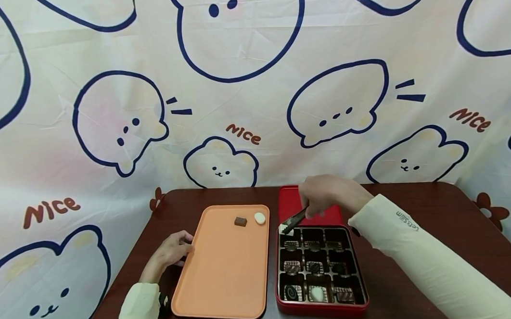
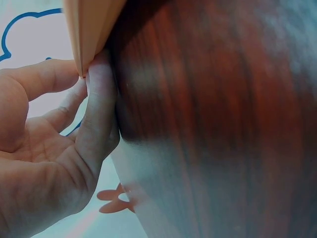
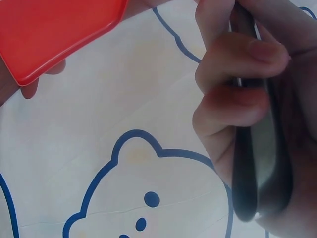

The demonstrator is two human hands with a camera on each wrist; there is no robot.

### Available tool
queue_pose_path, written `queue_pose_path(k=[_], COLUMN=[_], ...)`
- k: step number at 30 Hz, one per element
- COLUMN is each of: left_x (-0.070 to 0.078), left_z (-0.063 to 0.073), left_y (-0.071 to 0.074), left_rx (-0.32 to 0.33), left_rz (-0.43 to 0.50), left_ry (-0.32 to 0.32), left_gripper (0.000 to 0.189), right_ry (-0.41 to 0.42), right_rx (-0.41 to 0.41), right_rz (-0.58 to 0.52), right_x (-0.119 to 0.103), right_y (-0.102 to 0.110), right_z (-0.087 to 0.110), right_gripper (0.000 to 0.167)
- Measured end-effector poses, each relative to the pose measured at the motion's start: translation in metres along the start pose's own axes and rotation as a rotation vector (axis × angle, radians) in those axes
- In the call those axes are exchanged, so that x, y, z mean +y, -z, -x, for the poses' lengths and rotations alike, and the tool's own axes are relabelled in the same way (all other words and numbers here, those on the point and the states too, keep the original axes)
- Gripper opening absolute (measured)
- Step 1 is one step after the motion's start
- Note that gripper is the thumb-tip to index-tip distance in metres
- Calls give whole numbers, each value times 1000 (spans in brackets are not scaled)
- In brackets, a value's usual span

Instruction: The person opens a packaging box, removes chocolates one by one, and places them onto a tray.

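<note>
Currently, the right hand [image 1: 320, 193] is gripping tongs [image 1: 296, 219], the left hand [image 1: 173, 249] pinching the tray [image 1: 222, 272]. Any slackening could be dropping the white piece [image 1: 282, 228].

**"Nice" three times on cloth, "Let's Slim" on a sleeve**

Red-brown lettering on the patterned cloth [image 1: 270, 105] at the far side of the surface [image 1: 450, 226] says "Nice" three times: at left, slanting upward; near the middle and at right, both slanting downward. On the right sleeve [image 1: 434, 261], small dark print appears to read "Let's Slim".
</note>
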State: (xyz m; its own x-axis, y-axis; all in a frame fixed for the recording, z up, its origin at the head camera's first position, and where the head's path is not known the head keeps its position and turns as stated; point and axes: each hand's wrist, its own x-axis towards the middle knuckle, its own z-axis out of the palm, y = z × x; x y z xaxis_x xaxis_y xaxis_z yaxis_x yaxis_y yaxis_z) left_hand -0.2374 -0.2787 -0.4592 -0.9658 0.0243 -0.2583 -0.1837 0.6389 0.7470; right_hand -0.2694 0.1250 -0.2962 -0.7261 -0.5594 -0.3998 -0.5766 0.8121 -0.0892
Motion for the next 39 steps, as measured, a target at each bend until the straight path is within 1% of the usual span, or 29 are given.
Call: queue_pose_path(k=[5,10,13,18,22,25,30,35,39], left_x=[-1,-1,-1,-1,-1,0,1,1,1], left_z=[0,0,0,0,0,1,2,2,2], left_y=[0,-1,-1,-1,-1,-1,-1,-1,-1], left_rx=[3,4,2,3,4,7,4,3,4], left_rz=[3,4,4,6,11,13,15,25,21], left_ry=[-4,-3,-2,0,-1,-2,-4,4,-1], left_gripper=[19,19,19,19,19,19,19,19,19], right_ry=[15,48,67,92,119,134,138,140,112], right_rx=[7,28,38,56,69,74,79,73,65], right_rz=[-29,-74,-101,-114,-105,-119,-136,-110,-113], right_x=[2,3,4,5,5,5,1,-4,-8], right_y=[2,4,5,3,0,-2,-7,-12,-18], right_z=[-4,-10,-16,-28,-38,-45,-55,-66,-74], right_gripper=[25,22,20,20,23,26,23,18,16])
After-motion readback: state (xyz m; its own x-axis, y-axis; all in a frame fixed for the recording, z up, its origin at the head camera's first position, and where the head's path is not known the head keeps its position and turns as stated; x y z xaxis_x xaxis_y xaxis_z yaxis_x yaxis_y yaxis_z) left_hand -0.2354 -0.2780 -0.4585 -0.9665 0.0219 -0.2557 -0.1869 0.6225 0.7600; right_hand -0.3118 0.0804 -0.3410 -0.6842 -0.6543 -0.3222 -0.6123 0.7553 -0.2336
